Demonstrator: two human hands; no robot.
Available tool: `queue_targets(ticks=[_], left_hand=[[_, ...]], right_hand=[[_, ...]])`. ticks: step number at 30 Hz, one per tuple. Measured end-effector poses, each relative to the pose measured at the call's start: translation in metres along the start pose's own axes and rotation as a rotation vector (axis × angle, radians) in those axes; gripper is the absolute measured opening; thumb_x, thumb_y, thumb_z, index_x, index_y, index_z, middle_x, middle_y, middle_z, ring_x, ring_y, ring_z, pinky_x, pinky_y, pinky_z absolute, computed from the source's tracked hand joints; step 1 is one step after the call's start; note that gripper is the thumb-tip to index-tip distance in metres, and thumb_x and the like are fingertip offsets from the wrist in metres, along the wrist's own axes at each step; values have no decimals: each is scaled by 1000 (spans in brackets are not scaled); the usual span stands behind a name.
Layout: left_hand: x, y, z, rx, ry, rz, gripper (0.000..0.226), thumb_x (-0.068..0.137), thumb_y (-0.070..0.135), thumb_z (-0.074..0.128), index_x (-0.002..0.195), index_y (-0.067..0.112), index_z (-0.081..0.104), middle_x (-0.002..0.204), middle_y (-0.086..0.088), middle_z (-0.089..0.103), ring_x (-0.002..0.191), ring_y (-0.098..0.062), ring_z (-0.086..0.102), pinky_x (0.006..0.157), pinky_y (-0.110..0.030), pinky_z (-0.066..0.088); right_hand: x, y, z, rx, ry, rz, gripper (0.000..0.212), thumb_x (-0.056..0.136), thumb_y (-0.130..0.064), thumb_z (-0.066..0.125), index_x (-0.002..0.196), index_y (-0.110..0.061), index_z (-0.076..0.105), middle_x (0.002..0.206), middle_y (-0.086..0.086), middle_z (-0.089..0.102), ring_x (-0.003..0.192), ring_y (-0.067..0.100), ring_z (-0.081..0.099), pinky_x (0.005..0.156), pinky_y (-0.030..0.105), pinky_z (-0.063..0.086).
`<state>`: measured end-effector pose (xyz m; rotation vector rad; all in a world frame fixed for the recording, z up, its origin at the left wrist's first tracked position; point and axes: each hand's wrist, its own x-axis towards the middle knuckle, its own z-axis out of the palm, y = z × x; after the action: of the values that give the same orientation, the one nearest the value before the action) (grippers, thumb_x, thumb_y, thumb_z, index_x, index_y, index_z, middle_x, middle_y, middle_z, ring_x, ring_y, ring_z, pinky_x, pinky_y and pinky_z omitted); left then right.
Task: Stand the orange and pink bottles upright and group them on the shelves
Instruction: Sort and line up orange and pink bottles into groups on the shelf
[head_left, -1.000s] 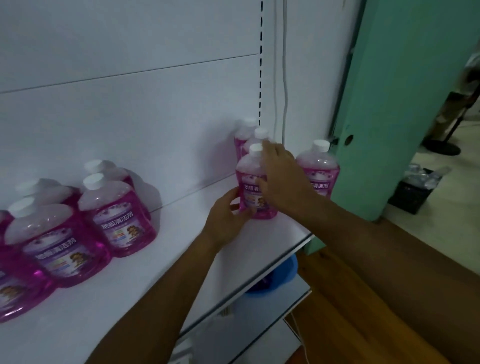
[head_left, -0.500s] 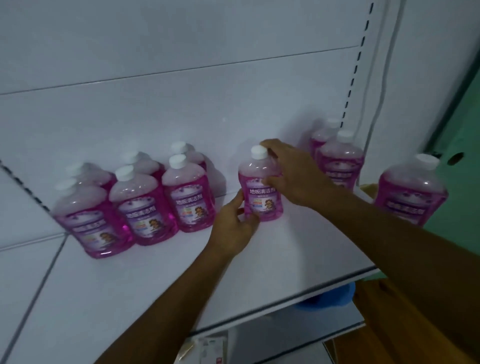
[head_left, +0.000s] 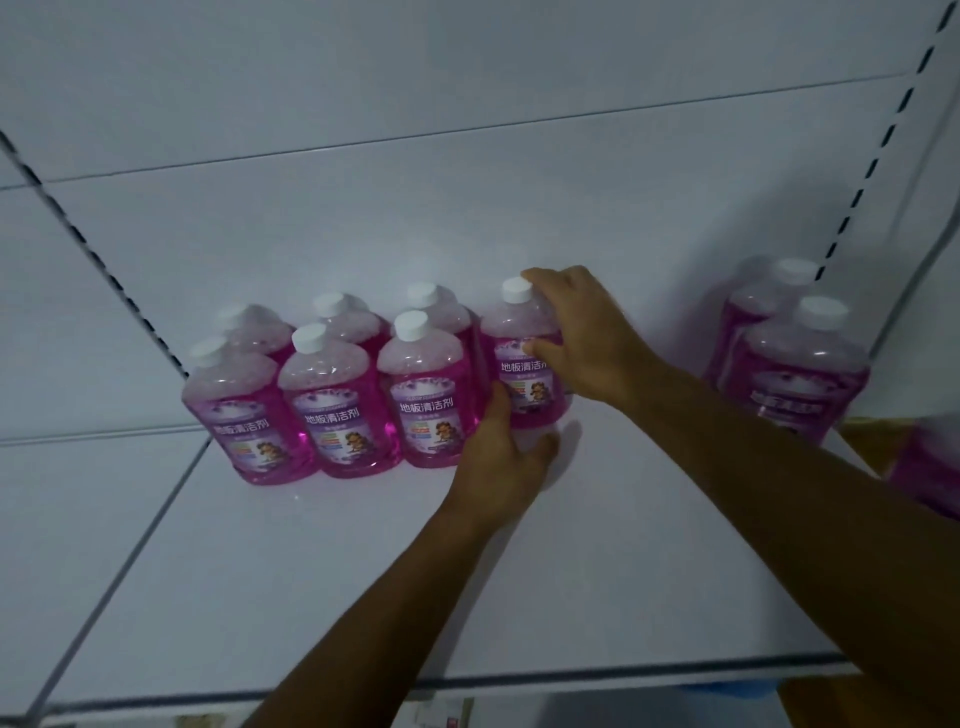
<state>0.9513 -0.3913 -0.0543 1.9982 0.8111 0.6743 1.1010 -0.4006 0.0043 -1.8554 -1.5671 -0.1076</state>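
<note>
Now the pink bottle (head_left: 522, 364) sits beside the group (head_left: 332, 384); both hands (head_left: 587, 338) (head_left: 498, 462) grip it. Pushing toward nine o'clock could topple neighbours.

The clear plastic bottles of pink liquid (head_left: 337, 400) carry white screw caps (head_left: 414, 326) and labels (head_left: 430, 415) with white lettering on a purple band above small multicoloured pictures. The flat metal shelf (head_left: 311, 571) and its back panel (head_left: 415, 208) are plain pale grey-white, with a row of dark slots (head_left: 878, 156) down the upright at the right. Two more pink bottles (head_left: 795, 379) with white caps show the same purple label.
</note>
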Motion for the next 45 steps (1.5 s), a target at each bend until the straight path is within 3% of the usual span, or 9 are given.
queue_targets(ticks=[9,15,19,23,29,33,36,41,45], left_hand=[[4,-4,0,-64,-43,-82,73,90,19,64,151,28,24,144,5,45,132,-16,42,112,-36,35],[-11,5,-2,-118,-213,-58,62,93,29,59,148,24,30,150,4,39,139,-18,35,110,-34,32],[-15,8,4,-126,-299,-61,61,93,34,60,147,21,34,148,0,43,132,-17,45,108,-33,39],[-11,17,29,-125,-400,-12,51,92,28,62,140,20,46,138,3,54,119,-11,54,102,-34,47],[-20,48,81,-109,-586,150,45,92,29,62,135,26,51,128,11,56,106,0,55,77,-8,40],[-30,68,111,-129,-671,175,53,90,23,65,139,18,47,132,4,55,111,-10,56,87,-21,43],[-36,79,123,-174,-694,171,56,90,19,65,141,15,44,131,3,52,108,-11,57,90,-26,43],[-39,82,129,-223,-726,267,27,91,13,62,111,31,60,111,18,61,100,-4,63,91,-28,47],[-36,76,128,-214,-731,294,29,90,15,62,116,28,64,114,15,64,99,-3,63,94,-33,50]], right_hand=[[3,-2,0,-140,14,35,68,85,-29,69,143,-24,35,130,4,49,121,25,46,92,44,48],[-19,-14,-5,-116,-55,54,91,81,-21,74,152,-20,18,145,6,43,127,26,46,98,42,45],[-48,-20,-22,-129,13,85,86,82,-27,74,151,-16,23,150,6,39,134,26,39,106,45,40],[-85,-24,-52,-259,57,155,73,88,-29,66,149,-18,27,152,1,36,138,21,33,108,35,34],[-135,-23,-111,-457,189,244,60,81,-24,70,135,-10,48,138,10,51,128,27,44,104,39,40],[-177,-11,-147,-556,312,366,59,83,-25,69,134,-5,48,139,15,48,132,30,40,109,38,32],[-200,-2,-162,-448,364,567,71,84,-32,69,143,-10,36,148,10,38,137,25,31,111,36,28],[-225,11,-162,-204,341,783,68,80,-30,76,134,-10,42,128,9,51,113,24,54,85,27,43],[-225,14,-157,-265,357,756,56,80,-26,76,126,-10,49,119,6,52,102,19,53,84,25,43]])
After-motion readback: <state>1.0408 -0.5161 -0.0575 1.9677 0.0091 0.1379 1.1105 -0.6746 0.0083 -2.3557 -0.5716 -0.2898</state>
